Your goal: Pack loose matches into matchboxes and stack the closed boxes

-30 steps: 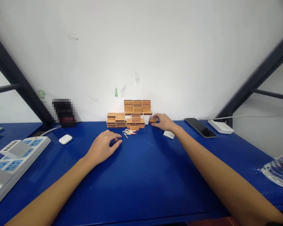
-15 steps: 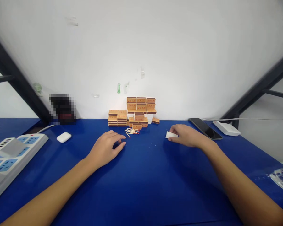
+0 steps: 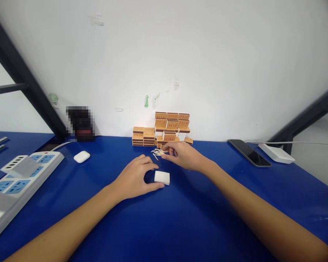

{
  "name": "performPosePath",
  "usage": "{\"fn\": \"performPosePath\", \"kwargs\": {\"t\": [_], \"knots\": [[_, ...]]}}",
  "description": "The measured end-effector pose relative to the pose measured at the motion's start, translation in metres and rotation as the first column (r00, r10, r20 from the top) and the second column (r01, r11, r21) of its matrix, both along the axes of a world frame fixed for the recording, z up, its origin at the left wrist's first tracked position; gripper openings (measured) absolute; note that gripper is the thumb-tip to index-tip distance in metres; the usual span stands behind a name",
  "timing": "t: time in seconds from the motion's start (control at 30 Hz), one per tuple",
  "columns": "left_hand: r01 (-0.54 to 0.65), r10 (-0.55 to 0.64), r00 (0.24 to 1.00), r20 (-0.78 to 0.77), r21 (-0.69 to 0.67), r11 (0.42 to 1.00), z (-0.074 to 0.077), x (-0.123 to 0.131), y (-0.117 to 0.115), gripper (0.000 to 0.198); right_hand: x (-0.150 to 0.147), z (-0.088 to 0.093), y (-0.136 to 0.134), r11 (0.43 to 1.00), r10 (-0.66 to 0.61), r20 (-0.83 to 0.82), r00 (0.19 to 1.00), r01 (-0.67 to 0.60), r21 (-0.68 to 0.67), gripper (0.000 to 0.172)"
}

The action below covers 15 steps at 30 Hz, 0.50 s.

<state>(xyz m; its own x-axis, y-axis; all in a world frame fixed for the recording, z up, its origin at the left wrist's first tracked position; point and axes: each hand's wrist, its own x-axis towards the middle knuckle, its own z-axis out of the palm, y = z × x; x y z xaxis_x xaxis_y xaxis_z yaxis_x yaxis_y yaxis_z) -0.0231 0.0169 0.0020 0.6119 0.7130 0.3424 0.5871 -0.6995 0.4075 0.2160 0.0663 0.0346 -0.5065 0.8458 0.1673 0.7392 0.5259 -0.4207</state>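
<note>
A small white box (image 3: 162, 177) lies on the blue table between my hands. My left hand (image 3: 138, 176) is beside its left side, thumb and fingers apart, with the thumb tip at the box's lower edge. My right hand (image 3: 182, 155) is at the right end of a loose pile of matches (image 3: 159, 152), fingers bent towards the thumb; whether a match is between them is too small to tell. Behind the pile, orange matchboxes (image 3: 172, 124) are stacked high against the wall, with a lower stack (image 3: 143, 136) to their left.
At the left are a white power strip (image 3: 27, 189) with plugs and a white earbud case (image 3: 82, 157). A black phone (image 3: 248, 153) and a white flat device (image 3: 276, 153) with a cable lie at the right. Dark metal bars flank the wall.
The white box has gone from my right hand to the table beside my left hand. My right hand has moved left to the matches. The view has shifted slightly.
</note>
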Motion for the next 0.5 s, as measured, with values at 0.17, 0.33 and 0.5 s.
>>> {"fn": "performPosePath", "kwargs": {"t": [0.17,0.33,0.5], "knots": [[0.012,-0.012,1.0,0.018,0.006,1.0,-0.003,0.0,0.001,0.04,-0.018,-0.014,0.013,0.996,-0.068,0.137,0.988,0.059,0.067,0.032],[0.007,-0.007,1.0,0.01,-0.008,1.0,-0.001,-0.001,0.001,0.031,-0.023,-0.018,0.016,0.997,-0.067,0.164,0.984,0.059,0.052,0.015],[0.021,-0.02,1.0,0.019,-0.01,1.0,-0.002,-0.001,0.001,0.028,-0.008,-0.015,0.002,0.998,-0.067,0.168,0.984,0.067,0.004,0.009]]}}
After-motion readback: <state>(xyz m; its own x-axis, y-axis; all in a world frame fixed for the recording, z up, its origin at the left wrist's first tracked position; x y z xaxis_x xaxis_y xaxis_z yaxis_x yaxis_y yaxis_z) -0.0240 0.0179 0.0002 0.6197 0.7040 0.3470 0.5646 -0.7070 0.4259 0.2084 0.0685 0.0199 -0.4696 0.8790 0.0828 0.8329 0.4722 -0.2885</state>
